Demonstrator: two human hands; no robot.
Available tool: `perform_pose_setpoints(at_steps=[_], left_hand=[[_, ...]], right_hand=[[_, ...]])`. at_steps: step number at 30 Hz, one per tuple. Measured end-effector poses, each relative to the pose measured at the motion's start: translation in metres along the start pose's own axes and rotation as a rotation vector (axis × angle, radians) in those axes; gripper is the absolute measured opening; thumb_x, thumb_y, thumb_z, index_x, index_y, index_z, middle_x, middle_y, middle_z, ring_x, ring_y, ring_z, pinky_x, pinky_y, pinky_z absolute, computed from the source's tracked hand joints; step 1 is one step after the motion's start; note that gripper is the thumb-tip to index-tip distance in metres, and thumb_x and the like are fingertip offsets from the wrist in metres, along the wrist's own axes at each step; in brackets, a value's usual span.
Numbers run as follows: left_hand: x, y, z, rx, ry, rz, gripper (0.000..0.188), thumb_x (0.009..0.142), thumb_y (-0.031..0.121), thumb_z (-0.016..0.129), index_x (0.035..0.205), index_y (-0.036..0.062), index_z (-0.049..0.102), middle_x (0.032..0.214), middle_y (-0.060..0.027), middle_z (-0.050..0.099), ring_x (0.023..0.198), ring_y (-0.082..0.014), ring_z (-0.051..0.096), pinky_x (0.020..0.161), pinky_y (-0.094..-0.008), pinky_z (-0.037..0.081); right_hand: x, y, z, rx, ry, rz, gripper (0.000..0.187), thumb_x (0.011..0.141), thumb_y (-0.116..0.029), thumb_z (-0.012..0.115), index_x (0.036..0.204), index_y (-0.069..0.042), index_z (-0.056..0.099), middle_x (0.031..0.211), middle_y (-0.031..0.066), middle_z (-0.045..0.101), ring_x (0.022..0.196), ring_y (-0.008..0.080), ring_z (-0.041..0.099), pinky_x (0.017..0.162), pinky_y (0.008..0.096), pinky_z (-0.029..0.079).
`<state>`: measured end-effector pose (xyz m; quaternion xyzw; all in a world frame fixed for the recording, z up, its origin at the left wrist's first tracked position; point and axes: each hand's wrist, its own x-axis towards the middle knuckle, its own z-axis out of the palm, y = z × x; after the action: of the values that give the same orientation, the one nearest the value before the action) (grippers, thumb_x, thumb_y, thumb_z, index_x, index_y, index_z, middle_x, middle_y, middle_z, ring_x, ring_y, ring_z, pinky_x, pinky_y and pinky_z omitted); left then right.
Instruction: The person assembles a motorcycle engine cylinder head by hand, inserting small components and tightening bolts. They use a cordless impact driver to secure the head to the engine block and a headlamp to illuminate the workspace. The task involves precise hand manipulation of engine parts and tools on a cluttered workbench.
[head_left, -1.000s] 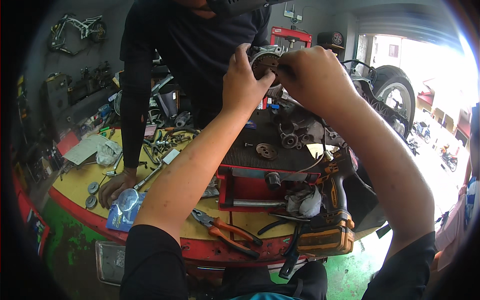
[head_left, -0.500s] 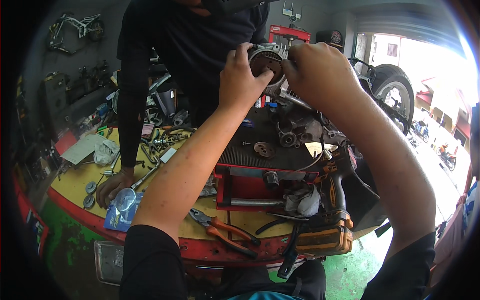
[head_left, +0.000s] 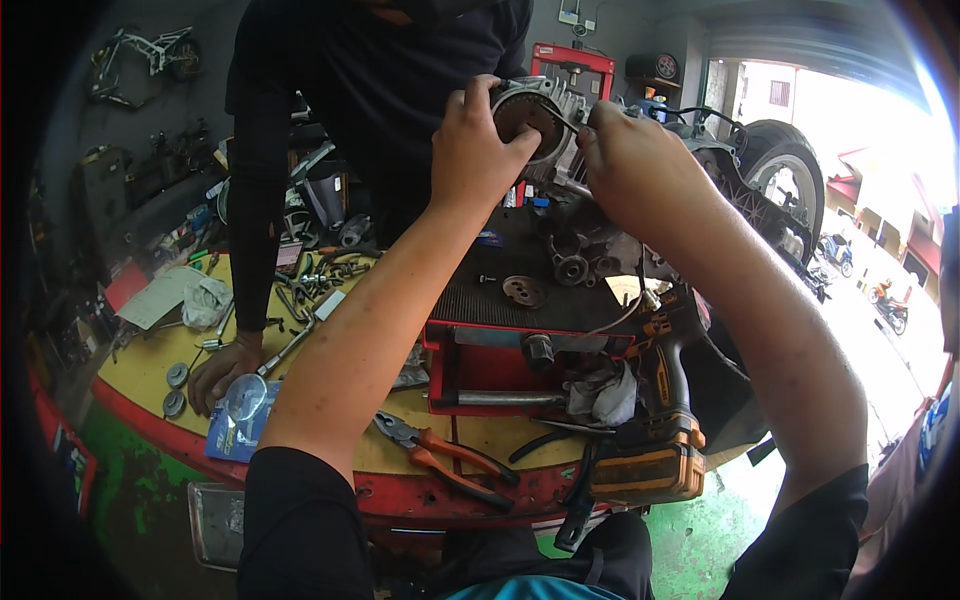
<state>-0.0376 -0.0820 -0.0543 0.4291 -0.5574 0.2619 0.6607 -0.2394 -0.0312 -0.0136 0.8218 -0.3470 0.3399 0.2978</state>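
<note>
My left hand [head_left: 475, 145] is closed on the rim of a grey metal engine cylinder head [head_left: 572, 100], with its thumb pressed against the round dark cam sprocket [head_left: 513, 115] set in it. A thin dark rod-like tool [head_left: 562, 117] runs from my right hand [head_left: 635, 155] across the sprocket's face; its exact kind is unclear. The right fingers are closed round it, partly hidden behind the hand. Below, the engine casing [head_left: 590, 250] rests on a ribbed black mat [head_left: 470, 300]. A loose round plate with holes [head_left: 525, 291] and a small bolt [head_left: 487, 279] lie on that mat.
A co-worker's hand [head_left: 225, 372] leans on the yellow bench [head_left: 140, 345] at left, near sockets and wrenches. Orange-handled pliers [head_left: 455, 465] and a cordless impact driver [head_left: 665, 400] lie close to me. A motorcycle wheel [head_left: 790, 185] stands at right.
My right hand has shifted slightly right and down from the sprocket, and the thin tool now shows between them. My left hand keeps its hold. The view has moved slightly.
</note>
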Motion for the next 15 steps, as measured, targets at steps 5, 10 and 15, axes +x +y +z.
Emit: perform_pose_setpoints(at_steps=[5,10,15], left_hand=[[0.000,-0.003,0.000,-0.001,-0.019,0.021,0.064,0.078,0.029,0.081,0.134,0.0093,0.056,0.121,-0.0217,0.066,0.107,-0.0445,0.070,0.093,-0.0531,0.059],[0.000,0.000,-0.004,-0.027,-0.010,-0.004,0.059,0.079,0.026,0.081,0.131,0.0080,0.061,0.121,-0.0203,0.070,0.111,-0.0397,0.071,0.096,-0.0481,0.057],[0.001,-0.001,-0.003,-0.026,0.001,0.009,0.057,0.080,0.024,0.082,0.131,0.0077,0.061,0.120,-0.0205,0.070,0.111,-0.0398,0.071,0.096,-0.0474,0.057]], right_hand=[[-0.003,0.000,-0.005,0.289,-0.169,0.269,0.034,0.109,-0.027,0.051,0.124,0.003,0.057,0.092,0.0251,0.073,0.072,0.0358,0.076,0.066,0.0473,0.061],[-0.006,-0.016,-0.023,0.720,-0.327,0.506,0.038,0.111,-0.026,0.042,0.131,0.004,0.055,0.093,0.0211,0.072,0.070,0.0308,0.076,0.055,0.0425,0.062],[-0.017,-0.013,-0.005,1.110,-0.298,0.694,0.037,0.111,-0.027,0.043,0.137,-0.001,0.053,0.089,0.0114,0.066,0.058,0.0222,0.068,0.048,0.0391,0.059]])
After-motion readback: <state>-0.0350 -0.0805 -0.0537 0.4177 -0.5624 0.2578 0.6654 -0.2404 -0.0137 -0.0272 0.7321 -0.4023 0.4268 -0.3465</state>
